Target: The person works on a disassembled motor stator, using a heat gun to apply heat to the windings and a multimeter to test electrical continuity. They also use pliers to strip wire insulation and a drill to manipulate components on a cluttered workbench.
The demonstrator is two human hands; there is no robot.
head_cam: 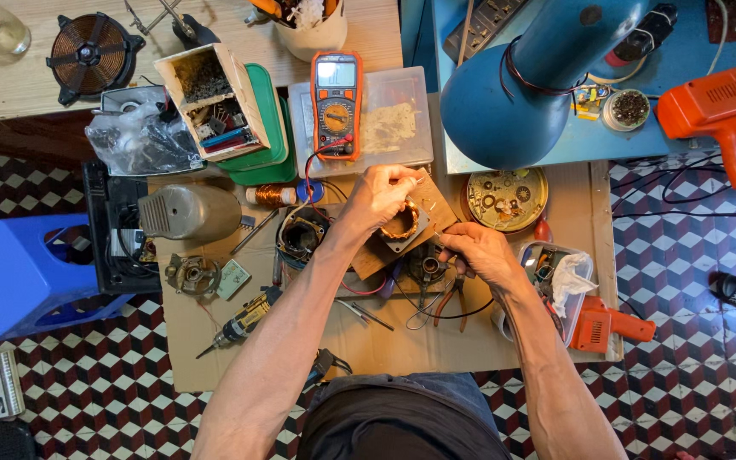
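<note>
Centre of the frame, just right of middle: my left hand (378, 198) rests over the top of a motor coil (402, 223), a square metal core with copper winding in its round bore, sitting on a small wooden board (436, 204) on the cardboard-covered table (215, 358). The fingers curl down over the far edge of the coil, closed on it and pinning it to the board. My right hand (479, 251), just to the lower right of the coil, is pinched shut on something thin, a wire end or a fine tool; too small to say which. Judgement on handling: the core looks like stacked steel, so dense for its size and stiff, safe to clamp by its outer flat faces and corners. The copper winding is the tender part; the wire is fine, its coating scratches easily, and it bends for good, so no pressing on the loops and no pulling on loose leads. Best hold is across the outer frame, as the left hand has it. A multimeter (336, 102) lies in the upper middle on a clear plastic box (402, 128), with its red lead (310, 175) trailing down toward the coil. Pliers (449, 300) sit below the right hand, and an orange drill (611, 328) lies at the lower right.
</note>
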